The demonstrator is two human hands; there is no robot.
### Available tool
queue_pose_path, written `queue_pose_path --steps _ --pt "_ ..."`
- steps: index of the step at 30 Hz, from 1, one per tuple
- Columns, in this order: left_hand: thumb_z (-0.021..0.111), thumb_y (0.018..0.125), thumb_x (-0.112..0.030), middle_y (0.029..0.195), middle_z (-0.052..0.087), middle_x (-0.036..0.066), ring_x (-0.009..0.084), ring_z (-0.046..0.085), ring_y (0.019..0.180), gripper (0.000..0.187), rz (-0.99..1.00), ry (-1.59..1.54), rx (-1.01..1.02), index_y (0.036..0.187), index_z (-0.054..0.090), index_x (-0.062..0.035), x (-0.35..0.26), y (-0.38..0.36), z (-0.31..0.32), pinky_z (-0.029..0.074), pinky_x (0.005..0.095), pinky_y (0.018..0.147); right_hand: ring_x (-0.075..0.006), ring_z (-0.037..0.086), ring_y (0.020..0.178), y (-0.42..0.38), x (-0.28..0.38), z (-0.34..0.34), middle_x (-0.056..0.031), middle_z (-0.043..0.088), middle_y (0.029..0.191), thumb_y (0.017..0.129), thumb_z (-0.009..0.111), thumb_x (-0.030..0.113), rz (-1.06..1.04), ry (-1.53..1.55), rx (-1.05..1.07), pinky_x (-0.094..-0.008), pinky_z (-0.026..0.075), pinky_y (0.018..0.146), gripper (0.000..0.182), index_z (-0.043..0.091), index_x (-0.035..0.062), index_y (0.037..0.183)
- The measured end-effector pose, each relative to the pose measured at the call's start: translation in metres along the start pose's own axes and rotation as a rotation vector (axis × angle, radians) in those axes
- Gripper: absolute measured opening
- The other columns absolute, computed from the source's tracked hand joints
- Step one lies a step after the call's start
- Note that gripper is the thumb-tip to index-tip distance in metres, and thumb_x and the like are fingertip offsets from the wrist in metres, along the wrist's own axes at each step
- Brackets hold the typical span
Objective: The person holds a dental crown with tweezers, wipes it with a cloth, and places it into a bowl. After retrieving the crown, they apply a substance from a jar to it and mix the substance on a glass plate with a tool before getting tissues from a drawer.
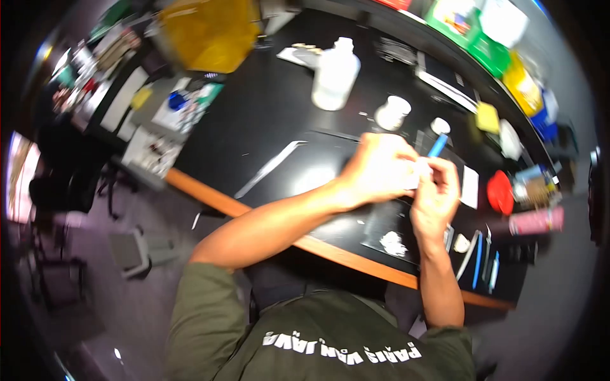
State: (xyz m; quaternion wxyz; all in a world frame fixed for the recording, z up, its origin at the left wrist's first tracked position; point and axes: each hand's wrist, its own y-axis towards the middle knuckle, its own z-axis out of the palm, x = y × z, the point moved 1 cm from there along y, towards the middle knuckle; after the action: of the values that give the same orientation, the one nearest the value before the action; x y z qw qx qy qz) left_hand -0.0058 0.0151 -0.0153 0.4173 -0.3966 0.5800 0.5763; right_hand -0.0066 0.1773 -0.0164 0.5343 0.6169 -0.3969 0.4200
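Both my hands meet above a black bench (267,120). My left hand (380,170) is curled around a small white object (416,175), which is too blurred to identify. My right hand (436,193) pinches the same spot and holds a thin blue pen-like stick (438,147) that points up and away from me. Just below the hands, a small pile of white powder (393,242) lies on a dark sheet (376,230). Beyond the hands stand a small white jar (392,113) and a white cap (440,126).
A white plastic bottle (335,73) stands further back, and a yellow bin (210,32) at the far left. A long white strip (270,168) lies left of my hands. At the right are a red lid (501,192), a pink tube (537,221) and several thin tools (478,255).
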Motion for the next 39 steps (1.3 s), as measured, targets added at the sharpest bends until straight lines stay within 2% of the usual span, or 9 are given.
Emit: queue_pose_path --steps 1,2,9,13,16,23,29,35,39 --pt "0.079 0.088 -0.009 0.084 0.077 0.014 0.0174 0.076 0.079 0.017 0.055 0.099 0.002 0.099 0.079 0.0040 -0.002 0.001 -0.002 0.060 0.0330 0.070 -0.0109 0.072 0.083 0.001 -0.001 0.001 -0.0064 0.066 0.102 0.107 0.063 0.004 -0.113 -0.044 0.020 -0.0266 0.068 0.065 0.009 0.062 -0.0007 0.115" --pt "0.077 0.090 -0.007 0.085 0.077 0.014 0.0165 0.075 0.081 0.015 0.112 0.207 -0.011 0.100 0.080 0.0035 -0.003 0.001 -0.003 0.059 0.0325 0.072 -0.0114 0.073 0.084 -0.001 0.000 0.000 -0.0062 0.065 0.101 0.107 0.062 0.003 0.012 0.082 0.039 -0.0266 0.068 0.066 0.009 0.062 -0.0008 0.115" --pt "0.078 0.088 -0.003 0.089 0.078 0.012 0.0152 0.074 0.083 0.012 0.250 0.283 0.028 0.099 0.082 0.0006 -0.002 0.001 -0.001 0.057 0.0317 0.075 -0.0144 0.074 0.086 0.003 -0.002 -0.008 -0.0111 0.069 0.101 0.111 0.056 0.009 0.136 0.284 0.059 -0.0302 0.069 0.070 0.013 0.054 -0.0010 0.119" --pt "0.078 0.093 -0.006 0.096 0.080 0.011 0.0125 0.074 0.090 0.014 -0.025 0.181 0.008 0.103 0.081 0.0022 -0.007 0.002 0.001 0.059 0.0305 0.080 -0.0194 0.076 0.086 0.005 0.005 -0.010 -0.0150 0.070 0.103 0.112 0.053 0.011 0.243 0.362 0.063 -0.0334 0.069 0.073 0.016 0.051 -0.0024 0.120" --pt "0.076 0.095 -0.006 0.098 0.080 0.010 0.0126 0.073 0.090 0.017 -0.072 -0.013 -0.007 0.109 0.079 0.0025 0.000 0.004 -0.001 0.059 0.0301 0.081 -0.0202 0.076 0.088 0.006 0.006 -0.010 -0.0152 0.070 0.103 0.112 0.052 0.009 0.271 0.407 0.087 -0.0339 0.070 0.075 0.015 0.053 -0.0029 0.120" --pt "0.073 0.093 -0.003 0.102 0.079 0.010 0.0139 0.073 0.096 0.023 -0.066 0.171 -0.026 0.115 0.077 0.0049 -0.002 0.001 0.002 0.058 0.0305 0.088 -0.0149 0.074 0.090 0.004 0.004 -0.009 -0.0127 0.070 0.105 0.109 0.057 0.003 0.234 0.339 0.072 -0.0306 0.067 0.080 0.011 0.057 -0.0043 0.117" --pt "0.079 0.085 -0.002 0.099 0.078 0.015 0.0246 0.076 0.092 0.030 0.342 0.376 0.054 0.114 0.077 0.0051 -0.023 0.002 0.005 0.059 0.0335 0.083 -0.0133 0.073 0.087 0.008 -0.001 -0.018 -0.0110 0.071 0.100 0.107 0.062 0.006 0.245 0.280 0.027 -0.0280 0.065 0.082 0.012 0.059 -0.0038 0.114" --pt "0.082 0.086 -0.004 0.094 0.078 0.016 0.0252 0.077 0.085 0.018 0.300 0.357 0.006 0.103 0.081 0.0016 -0.011 0.006 -0.001 0.060 0.0343 0.078 -0.0125 0.073 0.091 0.006 0.008 -0.013 -0.0107 0.072 0.101 0.107 0.063 0.008 0.329 0.468 0.086 -0.0272 0.065 0.083 0.012 0.062 -0.0030 0.112" --pt "0.079 0.085 -0.002 0.091 0.078 0.016 0.0271 0.078 0.082 0.013 0.391 0.403 -0.022 0.097 0.081 0.0015 -0.011 0.006 -0.002 0.061 0.0352 0.075 -0.0122 0.073 0.093 0.003 0.008 -0.011 -0.0099 0.073 0.102 0.107 0.064 0.009 0.258 0.318 0.111 -0.0274 0.065 0.084 0.013 0.065 -0.0035 0.110"
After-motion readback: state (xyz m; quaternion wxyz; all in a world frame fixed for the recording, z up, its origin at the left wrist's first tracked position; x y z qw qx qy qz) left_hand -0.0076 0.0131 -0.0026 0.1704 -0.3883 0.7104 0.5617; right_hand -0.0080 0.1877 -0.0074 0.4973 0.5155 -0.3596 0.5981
